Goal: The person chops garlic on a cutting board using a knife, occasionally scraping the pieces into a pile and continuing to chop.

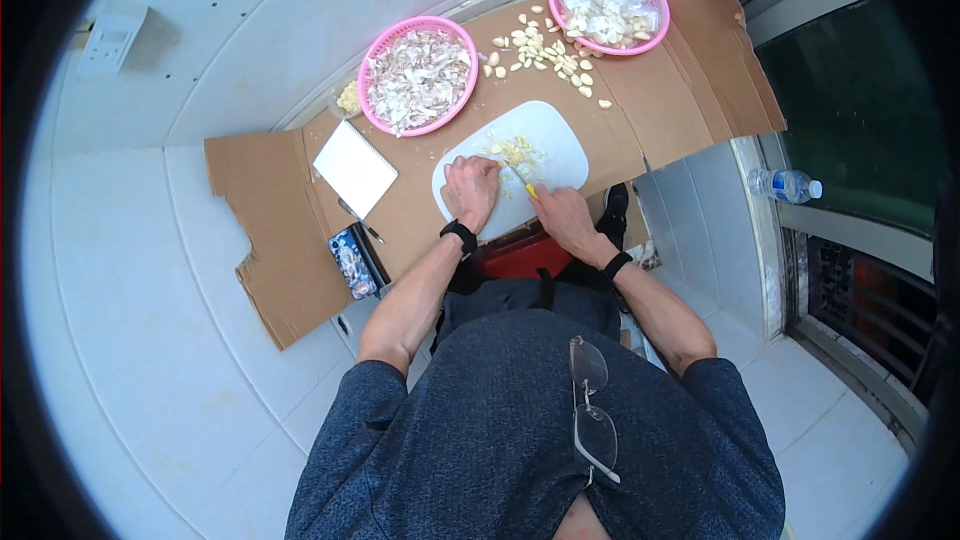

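A white cutting board (566, 145) lies on the cardboard, with chopped garlic (517, 149) spread across its middle. My right hand (566, 220) is closed around the yellow handle of a small knife (517, 176), whose blade points up and left over the board. On the board's left part rests my left hand (470, 188), fingers curled and bunched beside the blade tip. Whatever sits under those fingertips is hidden. Whole peeled garlic cloves (540, 48) are scattered on the cardboard beyond the board.
A pink basket (470, 90) holds garlic skins; another pink basket (664, 25) holds plastic bags and garlic. On the left are a small tub of minced garlic (348, 98), a notepad (355, 168), a pen (362, 223) and a phone (352, 262). A water bottle (785, 186) lies right.
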